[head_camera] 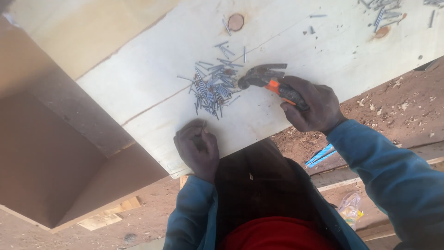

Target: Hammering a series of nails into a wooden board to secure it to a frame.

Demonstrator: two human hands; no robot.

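My right hand (312,103) grips the orange and black handle of a claw hammer (262,77), whose dark head lies on a pale wooden board (152,78) beside a heap of several grey nails (213,88). My left hand (198,147) rests curled at the board's near edge, fingertips pinched together just below the heap; whether a nail is between them cannot be told. Both arms wear blue sleeves.
A second scatter of nails (384,14) lies at the board's far right, near a knot. A brown panel box (51,153) stands at the left. Below the board is dirt ground with wood chips, planks, a blue strip (320,156) and a crumpled plastic bag (349,209).
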